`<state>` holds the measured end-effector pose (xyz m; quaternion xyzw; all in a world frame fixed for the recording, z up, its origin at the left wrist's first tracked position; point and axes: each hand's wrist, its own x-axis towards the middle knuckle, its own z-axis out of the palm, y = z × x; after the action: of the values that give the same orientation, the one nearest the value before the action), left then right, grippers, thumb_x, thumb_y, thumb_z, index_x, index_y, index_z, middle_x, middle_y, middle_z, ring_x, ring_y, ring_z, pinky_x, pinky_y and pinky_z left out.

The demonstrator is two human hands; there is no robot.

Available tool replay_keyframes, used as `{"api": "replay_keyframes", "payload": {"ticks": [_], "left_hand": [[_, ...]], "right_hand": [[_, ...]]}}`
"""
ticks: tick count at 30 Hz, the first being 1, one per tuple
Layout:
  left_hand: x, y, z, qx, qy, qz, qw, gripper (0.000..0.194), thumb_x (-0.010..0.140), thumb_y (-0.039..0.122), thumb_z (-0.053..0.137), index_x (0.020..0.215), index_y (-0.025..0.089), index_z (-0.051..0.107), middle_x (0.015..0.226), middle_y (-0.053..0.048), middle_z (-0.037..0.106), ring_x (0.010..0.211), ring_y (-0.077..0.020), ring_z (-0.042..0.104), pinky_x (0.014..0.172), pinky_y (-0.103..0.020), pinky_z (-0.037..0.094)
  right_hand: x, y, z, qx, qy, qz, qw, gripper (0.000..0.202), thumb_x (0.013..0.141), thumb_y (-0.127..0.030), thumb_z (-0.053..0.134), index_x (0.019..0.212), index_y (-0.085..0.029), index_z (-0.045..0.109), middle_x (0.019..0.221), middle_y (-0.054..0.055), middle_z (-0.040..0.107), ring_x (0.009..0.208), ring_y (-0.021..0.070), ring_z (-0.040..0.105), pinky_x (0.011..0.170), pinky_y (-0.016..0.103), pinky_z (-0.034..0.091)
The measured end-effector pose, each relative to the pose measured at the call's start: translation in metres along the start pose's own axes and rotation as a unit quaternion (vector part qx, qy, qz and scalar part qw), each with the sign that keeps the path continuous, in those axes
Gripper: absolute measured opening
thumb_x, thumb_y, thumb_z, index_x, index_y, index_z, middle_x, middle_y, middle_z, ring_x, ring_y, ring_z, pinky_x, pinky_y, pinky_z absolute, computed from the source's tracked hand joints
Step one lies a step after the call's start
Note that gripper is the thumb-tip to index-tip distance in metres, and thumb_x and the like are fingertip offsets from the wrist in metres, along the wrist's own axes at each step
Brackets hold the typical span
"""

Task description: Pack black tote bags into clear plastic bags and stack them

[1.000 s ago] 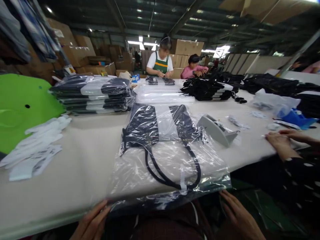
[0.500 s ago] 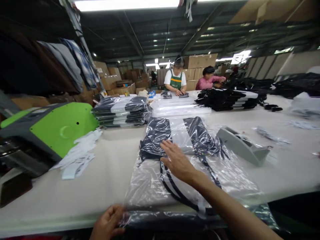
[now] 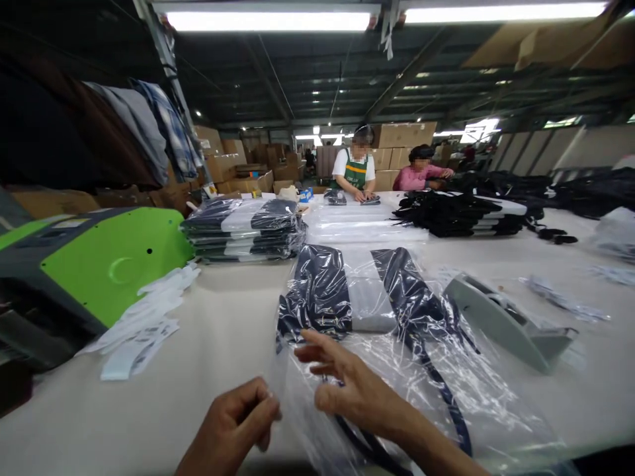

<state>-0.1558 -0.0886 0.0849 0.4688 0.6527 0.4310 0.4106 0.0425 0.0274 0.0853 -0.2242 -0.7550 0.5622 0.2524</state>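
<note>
A folded dark garment [image 3: 322, 291] with a pale band down its middle lies inside a clear plastic bag [image 3: 491, 396] in front of me. Dark straps curve through the bag's lower part. Over the bag, just below the fold of cloth, is my right hand [image 3: 352, 387], fingers spread and holding nothing. My left hand [image 3: 241, 423] is beside the bag's left edge, thumb and fingers pinched together; what they hold, if anything, is too small to name.
A green machine [image 3: 119, 264] and white labels [image 3: 143, 324] are at left. Bagged garments [image 3: 243, 228] are stacked behind. A grey tape dispenser [image 3: 506, 320] stands right of the bag. Across the table [image 3: 223, 304] are black items [image 3: 461, 211] and two people.
My left hand has risen from the table's front edge and its fingers have closed. My right hand has drawn back toward me from the folded garment. The view has shifted slightly.
</note>
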Motion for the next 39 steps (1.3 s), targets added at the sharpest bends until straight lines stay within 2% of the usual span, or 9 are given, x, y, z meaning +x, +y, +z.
{"api": "replay_keyframes", "payload": {"ticks": [2,5,8,11,15,22,31,36,39], "left_hand": [[0.036,0.027,0.017,-0.004,-0.043,0.064,0.997,0.042,0.084,0.055,0.06,0.064,0.018,0.059,0.054,0.002,0.057,0.055,-0.0126,0.052,0.059,-0.024,0.043],[0.091,0.04,0.041,-0.034,-0.111,0.148,0.982,0.035,0.091,0.049,0.052,0.087,0.018,0.067,0.078,-0.003,0.069,0.071,-0.0159,0.063,0.07,-0.027,0.049],[0.134,0.025,0.051,0.057,-0.049,0.216,0.973,0.033,0.093,0.043,0.049,0.11,0.019,0.064,0.105,-0.007,0.07,0.095,-0.0203,0.064,0.087,-0.033,0.049],[0.157,0.001,0.049,0.262,0.002,0.228,0.938,0.027,0.089,0.038,0.056,0.108,0.021,0.066,0.107,-0.007,0.069,0.102,-0.0233,0.06,0.093,-0.037,0.042],[0.164,-0.011,0.047,0.396,-0.03,0.193,0.897,0.016,0.089,0.035,0.059,0.089,0.023,0.069,0.093,-0.002,0.072,0.092,-0.0213,0.06,0.085,-0.036,0.038],[0.169,0.008,0.07,0.375,-0.037,0.192,0.906,0.022,0.086,0.042,0.062,0.083,0.022,0.07,0.09,-0.003,0.073,0.09,-0.021,0.062,0.081,-0.035,0.035],[0.187,0.006,0.108,0.387,-0.005,0.167,0.907,0.016,0.08,0.037,0.068,0.072,0.022,0.069,0.08,-0.001,0.072,0.085,-0.0206,0.06,0.079,-0.035,0.032],[0.186,0.005,0.11,0.393,0.006,0.169,0.904,0.016,0.081,0.036,0.066,0.071,0.023,0.068,0.08,-0.001,0.071,0.084,-0.0213,0.06,0.077,-0.035,0.031],[0.187,0.006,0.11,0.39,0.003,0.162,0.906,0.015,0.08,0.035,0.065,0.071,0.023,0.068,0.08,-0.001,0.071,0.085,-0.0214,0.06,0.078,-0.034,0.031]], "right_hand": [[-0.005,-0.009,0.002,0.029,0.03,0.009,0.999,0.102,0.068,-0.044,0.084,0.152,-0.027,0.028,0.131,0.01,0.061,0.115,0.0279,0.06,0.098,0.045,0.049],[0.009,0.008,-0.011,-0.026,0.172,0.036,0.984,0.083,0.072,-0.026,0.075,0.146,-0.024,0.038,0.111,0.006,0.068,0.093,0.0225,0.067,0.087,0.04,0.053],[0.03,0.05,-0.04,0.026,0.243,0.109,0.963,0.061,0.073,-0.024,0.065,0.131,-0.018,0.048,0.085,0.002,0.069,0.07,0.0184,0.066,0.067,0.033,0.055],[0.038,0.087,-0.066,0.049,0.248,0.17,0.953,0.043,0.067,-0.024,0.067,0.108,-0.015,0.057,0.063,-0.004,0.063,0.052,0.0133,0.057,0.052,0.025,0.045],[0.035,0.102,-0.081,0.032,0.248,0.196,0.948,0.018,0.067,-0.024,0.067,0.082,-0.016,0.062,0.056,-0.005,0.058,0.05,0.0102,0.05,0.049,0.021,0.036],[0.04,0.086,-0.099,-0.184,0.214,0.158,0.946,0.016,0.078,-0.028,0.058,0.069,-0.018,0.066,0.06,-0.001,0.063,0.06,0.0146,0.058,0.057,0.023,0.04],[0.036,0.089,-0.108,-0.389,0.215,0.23,0.866,0.008,0.073,-0.017,0.058,0.077,-0.019,0.065,0.073,0.004,0.069,0.07,0.0176,0.062,0.062,0.026,0.036],[-0.021,0.053,-0.14,-0.303,0.291,0.186,0.888,0.017,0.083,-0.034,0.058,0.091,-0.021,0.065,0.072,0.001,0.07,0.064,0.0176,0.063,0.063,0.028,0.043],[-0.083,0.032,-0.188,-0.346,0.431,0.169,0.816,0.028,0.083,-0.048,0.056,0.088,-0.023,0.068,0.081,0.004,0.072,0.07,0.0207,0.066,0.067,0.031,0.047]]}}
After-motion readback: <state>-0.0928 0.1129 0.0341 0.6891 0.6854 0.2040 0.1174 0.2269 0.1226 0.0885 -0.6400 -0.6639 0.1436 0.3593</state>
